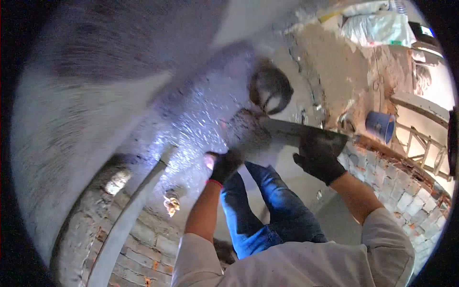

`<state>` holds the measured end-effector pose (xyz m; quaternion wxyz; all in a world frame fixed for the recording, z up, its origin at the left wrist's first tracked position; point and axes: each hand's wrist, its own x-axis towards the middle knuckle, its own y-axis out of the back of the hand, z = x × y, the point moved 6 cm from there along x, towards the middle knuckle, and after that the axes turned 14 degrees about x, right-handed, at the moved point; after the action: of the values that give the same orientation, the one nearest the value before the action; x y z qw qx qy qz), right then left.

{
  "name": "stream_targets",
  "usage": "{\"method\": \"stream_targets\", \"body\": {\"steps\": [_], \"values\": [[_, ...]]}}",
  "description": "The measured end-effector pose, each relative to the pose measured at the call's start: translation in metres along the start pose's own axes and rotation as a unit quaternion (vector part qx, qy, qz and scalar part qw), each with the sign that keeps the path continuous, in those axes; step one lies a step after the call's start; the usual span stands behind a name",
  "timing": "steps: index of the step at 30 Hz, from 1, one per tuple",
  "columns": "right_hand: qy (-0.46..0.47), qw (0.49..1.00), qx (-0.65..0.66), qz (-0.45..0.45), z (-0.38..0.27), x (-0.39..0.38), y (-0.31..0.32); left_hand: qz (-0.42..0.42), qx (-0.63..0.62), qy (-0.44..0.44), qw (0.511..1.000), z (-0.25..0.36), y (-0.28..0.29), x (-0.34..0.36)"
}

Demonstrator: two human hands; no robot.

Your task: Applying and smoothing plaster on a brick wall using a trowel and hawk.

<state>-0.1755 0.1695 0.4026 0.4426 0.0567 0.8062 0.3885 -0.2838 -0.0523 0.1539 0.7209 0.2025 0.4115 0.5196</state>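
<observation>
A long grey board [285, 132] reaches across in front of me, smeared with mortar. My right hand [321, 155], in a dark glove, is closed on its right end, with the thumb standing off the near edge. At the left end sits a dark, wet lump of mortar [246, 128]. Just below that lump is my left hand [226, 166], also gloved, its fingers curled and mostly hidden. A pale patch shows at its thumb. What it grips cannot be made out. Wet grey mortar [198, 112] glistens on the surface beyond.
A round black bucket [271, 89] stands beyond the board. Left of me a long grey bar [126, 210] slopes over brickwork [143, 244]. A rag-like plug [171, 203] sticks out nearby. On the right are a blue bucket [380, 126], a ladder-like frame [423, 150] and a low brick wall [399, 191].
</observation>
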Motion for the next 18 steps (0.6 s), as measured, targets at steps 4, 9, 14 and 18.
{"method": "stream_targets", "body": {"steps": [4, 9, 14, 18], "values": [[0.072, 0.992, 0.014, 0.107, -0.053, -0.081, 0.099, 0.049, -0.099, 0.031, 0.993, 0.042, 0.087, -0.043], [0.141, 0.976, -0.055, 0.157, -0.112, -0.167, 0.207, 0.132, 0.054, 0.003, 0.99, 0.126, 0.252, -0.111], [0.331, 0.906, -0.059, 0.26, -0.152, -0.246, 0.298, 0.187, -0.461, 0.224, 0.838, 0.227, 0.368, -0.186], [0.35, 0.856, -0.074, 0.374, -0.161, -0.308, 0.357, 0.27, -0.461, 0.17, 0.828, 0.287, 0.439, -0.224]]}}
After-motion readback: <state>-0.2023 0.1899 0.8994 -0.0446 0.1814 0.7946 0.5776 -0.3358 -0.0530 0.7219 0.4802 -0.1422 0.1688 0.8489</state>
